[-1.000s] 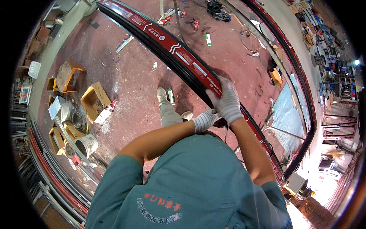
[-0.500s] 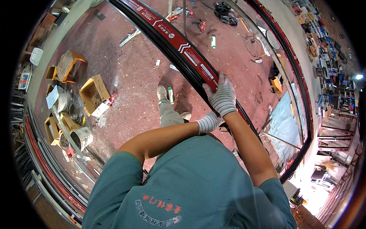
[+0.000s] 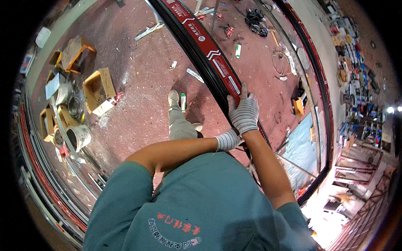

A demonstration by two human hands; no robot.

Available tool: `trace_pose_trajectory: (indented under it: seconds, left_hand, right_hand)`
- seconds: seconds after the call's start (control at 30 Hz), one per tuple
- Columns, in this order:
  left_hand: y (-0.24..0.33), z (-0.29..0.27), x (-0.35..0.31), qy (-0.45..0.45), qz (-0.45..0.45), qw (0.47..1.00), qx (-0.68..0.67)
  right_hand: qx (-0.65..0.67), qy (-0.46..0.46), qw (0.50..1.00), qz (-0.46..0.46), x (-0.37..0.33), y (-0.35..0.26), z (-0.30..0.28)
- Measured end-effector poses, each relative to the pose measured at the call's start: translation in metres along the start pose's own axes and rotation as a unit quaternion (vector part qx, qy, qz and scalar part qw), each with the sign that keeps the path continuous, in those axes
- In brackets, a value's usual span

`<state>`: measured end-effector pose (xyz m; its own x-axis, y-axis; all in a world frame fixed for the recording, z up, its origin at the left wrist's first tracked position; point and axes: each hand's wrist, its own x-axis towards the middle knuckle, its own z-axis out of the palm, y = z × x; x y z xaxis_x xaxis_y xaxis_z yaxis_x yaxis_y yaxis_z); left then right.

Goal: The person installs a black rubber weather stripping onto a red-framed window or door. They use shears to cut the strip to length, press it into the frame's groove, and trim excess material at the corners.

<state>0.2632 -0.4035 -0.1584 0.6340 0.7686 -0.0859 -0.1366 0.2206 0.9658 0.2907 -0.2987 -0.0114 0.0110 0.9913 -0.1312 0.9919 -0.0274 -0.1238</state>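
Note:
A long black metal frame bar, its upper face covered in red printed film, slants from the top middle down toward my body. My right hand, in a striped knit glove, is closed around the bar, with the thumb on its left side and the fingers along the right edge. Close below it, my left hand, gloved alike, reaches across from the left by the bar's near end. The left fingers are hidden behind my right wrist and the bar, so their grip does not show.
A second red-and-black frame bar curves down the right side. On the left stand an open cardboard box, a white bucket and an orange wooden stool. Black cables and scraps lie on the reddish floor.
The view has shifted slightly, so the bar and floor items appear displaced. Both hands keep nearly the same place on and beside the bar.

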Motion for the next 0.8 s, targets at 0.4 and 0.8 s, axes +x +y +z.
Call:
trace_pose_trajectory:
  seconds: [0.4,0.8]
  left_hand:
    - [0.035,0.002,-0.006,0.036,-0.059,0.99,-0.12]
    - [0.031,0.004,-0.003,0.017,-0.066,0.998,-0.018]
  right_hand:
    - [-0.005,0.025,0.998,-0.058,0.027,-0.02,0.002]
    - [0.002,0.037,0.997,-0.067,0.05,-0.036,0.002]
